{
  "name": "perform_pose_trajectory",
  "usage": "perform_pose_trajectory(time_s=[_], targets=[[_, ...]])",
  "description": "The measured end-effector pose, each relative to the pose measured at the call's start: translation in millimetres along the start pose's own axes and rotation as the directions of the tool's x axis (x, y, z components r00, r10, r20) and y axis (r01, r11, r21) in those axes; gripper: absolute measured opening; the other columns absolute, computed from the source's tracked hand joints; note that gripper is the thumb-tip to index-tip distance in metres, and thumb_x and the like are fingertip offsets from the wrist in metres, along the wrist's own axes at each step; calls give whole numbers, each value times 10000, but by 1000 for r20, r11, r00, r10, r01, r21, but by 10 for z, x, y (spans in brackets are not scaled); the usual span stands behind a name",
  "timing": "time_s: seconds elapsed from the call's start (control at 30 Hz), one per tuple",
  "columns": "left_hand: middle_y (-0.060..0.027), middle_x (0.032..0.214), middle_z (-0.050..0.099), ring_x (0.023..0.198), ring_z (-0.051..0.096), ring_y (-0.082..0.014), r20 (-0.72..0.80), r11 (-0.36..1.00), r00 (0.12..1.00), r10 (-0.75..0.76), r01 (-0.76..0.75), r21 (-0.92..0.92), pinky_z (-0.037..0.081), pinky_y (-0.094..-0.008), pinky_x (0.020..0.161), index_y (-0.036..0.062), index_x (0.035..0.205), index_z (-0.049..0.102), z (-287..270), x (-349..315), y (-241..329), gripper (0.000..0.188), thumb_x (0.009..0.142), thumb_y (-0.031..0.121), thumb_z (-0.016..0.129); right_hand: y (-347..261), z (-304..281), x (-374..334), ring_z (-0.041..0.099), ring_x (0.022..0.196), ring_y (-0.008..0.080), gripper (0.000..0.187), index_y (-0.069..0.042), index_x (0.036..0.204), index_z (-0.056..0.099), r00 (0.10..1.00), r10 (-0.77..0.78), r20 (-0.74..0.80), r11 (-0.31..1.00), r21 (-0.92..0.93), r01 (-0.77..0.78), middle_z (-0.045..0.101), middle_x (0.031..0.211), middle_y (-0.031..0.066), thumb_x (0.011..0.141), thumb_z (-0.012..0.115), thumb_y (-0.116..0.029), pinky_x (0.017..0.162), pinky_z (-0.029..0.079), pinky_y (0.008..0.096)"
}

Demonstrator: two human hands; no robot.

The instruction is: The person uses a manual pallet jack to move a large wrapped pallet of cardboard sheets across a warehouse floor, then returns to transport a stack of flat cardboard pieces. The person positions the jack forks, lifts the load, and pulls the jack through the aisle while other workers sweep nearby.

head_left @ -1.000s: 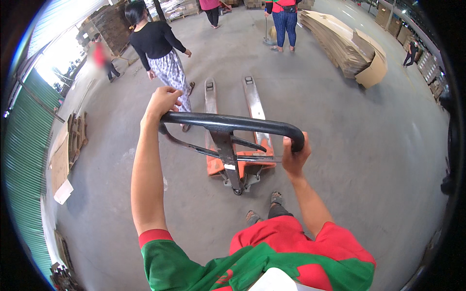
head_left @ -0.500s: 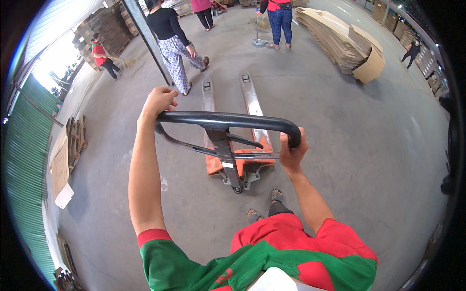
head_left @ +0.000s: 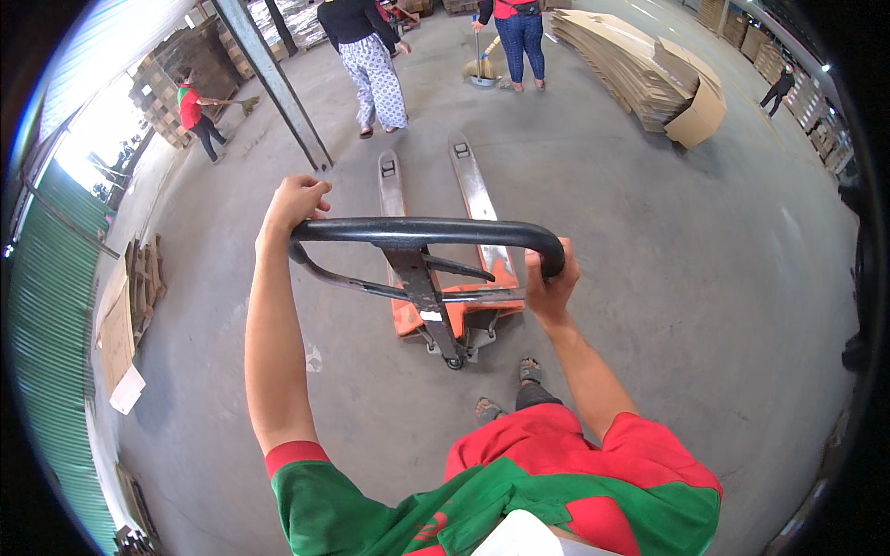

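In front of me is the black looped handle (head_left: pixel 408 230) of a hand pallet jack, on a dark steel shaft. My left hand (head_left: pixel 298 199) bears on the loop's left corner, its fingers curled in loosely above the bar. Around the right corner of the loop, my right hand (head_left: pixel 553 278) is closed, its thumb on the inner side. A thin release lever (head_left: pixel 461 270) sits inside the loop, touched by neither hand. Beyond it, the pallet jack's orange base (head_left: pixel 408 318) and two worn metal forks (head_left: pixel 475 190) point away from me, carrying nothing.
A steel post (head_left: pixel 278 88) rises ahead left. One person in patterned trousers (head_left: pixel 375 83) stands past the forks; others hold a broom (head_left: pixel 243 105) and a dustpan (head_left: pixel 482 82). Flat cardboard (head_left: pixel 630 69) lies stacked ahead right. Wooden pallets (head_left: pixel 146 283) lean by the green wall (head_left: pixel 56 352).
The handle and both hands have shifted slightly left in view. The person in patterned trousers has moved right, away from the post. My grip looks the same.
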State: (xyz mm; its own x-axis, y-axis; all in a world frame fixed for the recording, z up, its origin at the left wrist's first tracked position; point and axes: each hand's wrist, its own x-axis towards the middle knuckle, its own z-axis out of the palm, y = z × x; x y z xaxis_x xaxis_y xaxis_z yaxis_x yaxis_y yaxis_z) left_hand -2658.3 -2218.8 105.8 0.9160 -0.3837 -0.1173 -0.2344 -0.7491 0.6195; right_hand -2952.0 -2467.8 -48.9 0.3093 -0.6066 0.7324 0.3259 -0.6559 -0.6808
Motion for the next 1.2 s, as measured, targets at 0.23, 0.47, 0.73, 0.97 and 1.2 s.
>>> perform_pose_trajectory(time_s=[0.23,0.47,0.73,0.97,1.2], targets=[[-143,869,730,662,673,-192,7,1000,1000,-3,4,-22,539,-313,647,-15,1157,661,-1,1,6,417,897,309,615,23,17,-11,500,577,54,169,-33,918,560,1000,30,7,999,38,-30,554,654,-3,894,664,-164,527,418,240],[-153,857,726,644,671,-184,-5,999,1000,0,-1,-38,532,-297,613,-29,1139,660,-4,5,4,406,894,292,619,46,15,-17,492,577,52,148,-31,909,559,998,55,16,997,45,-55,545,649,-5,889,659,-138,523,416,242],[-160,849,726,632,670,-172,-26,998,999,22,-23,-62,523,-291,585,-37,1123,660,5,-10,35,390,897,279,619,60,21,-33,500,579,58,137,-27,920,563,998,66,10,993,94,-66,546,643,2,889,653,-126,526,424,252],[-151,851,730,659,676,-166,-78,993,994,72,-79,-84,510,-278,579,-22,1152,652,16,-8,-39,396,907,286,616,14,25,-21,467,594,41,172,-42,914,565,997,81,8,989,123,-82,525,658,-25,909,674,-176,516,392,251],[-145,795,715,603,651,-184,6,995,998,69,-68,-75,504,-279,571,-34,1164,645,7,135,-29,416,911,295,623,-17,-77,43,464,522,74,144,-36,932,532,995,92,37,986,136,-96,468,589,18,882,654,-95,484,396,275]])
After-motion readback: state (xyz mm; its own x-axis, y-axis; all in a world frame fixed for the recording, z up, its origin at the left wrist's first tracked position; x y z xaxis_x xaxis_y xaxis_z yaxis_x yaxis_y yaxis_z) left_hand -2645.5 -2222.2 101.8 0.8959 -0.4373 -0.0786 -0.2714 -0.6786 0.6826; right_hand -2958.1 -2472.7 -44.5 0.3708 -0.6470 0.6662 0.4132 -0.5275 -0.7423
